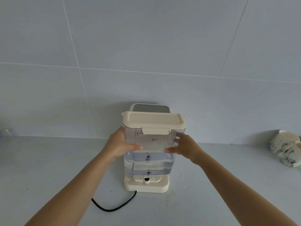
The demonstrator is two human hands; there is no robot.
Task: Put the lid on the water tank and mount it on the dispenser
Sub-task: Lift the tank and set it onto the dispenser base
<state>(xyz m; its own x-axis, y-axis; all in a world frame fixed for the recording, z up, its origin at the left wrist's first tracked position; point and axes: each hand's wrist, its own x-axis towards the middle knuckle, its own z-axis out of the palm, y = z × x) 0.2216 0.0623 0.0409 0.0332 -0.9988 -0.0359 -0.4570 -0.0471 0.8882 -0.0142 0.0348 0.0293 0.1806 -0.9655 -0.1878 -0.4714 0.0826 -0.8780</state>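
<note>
Two bare forearms reach in from the bottom corners of the frame toward a countertop water dispenser standing against a grey tiled wall. The left hand wraps the left wall of the clear water tank, thumb pressed across the front face, fingers hidden behind. The right hand clasps the opposite wall the same way, its fingers partly visible through the plastic. Both hands are closed firmly on the tank; neither is free.

The cream lid already sits on top of the tank, its front latch folded down over the rim. The tank is upright and appears to hover just over, or partly lowered onto, the dispenser's cream base, directly in front of the machine's taller rear body; whether it is fully seated cannot be told from here. A small valve at the tank's bottom seems to line up above the socket in the base.

By the look of it, the mounting is the step in hand. Doing it well likely means keeping the tank level, squaring its back against the rear body, lowering straight down so valve meets socket, then pressing evenly with both hands until it stops.

A black power cord curls from the base toward the left. At far right, patterned paper cups rest on the counter, well apart from the work.
</note>
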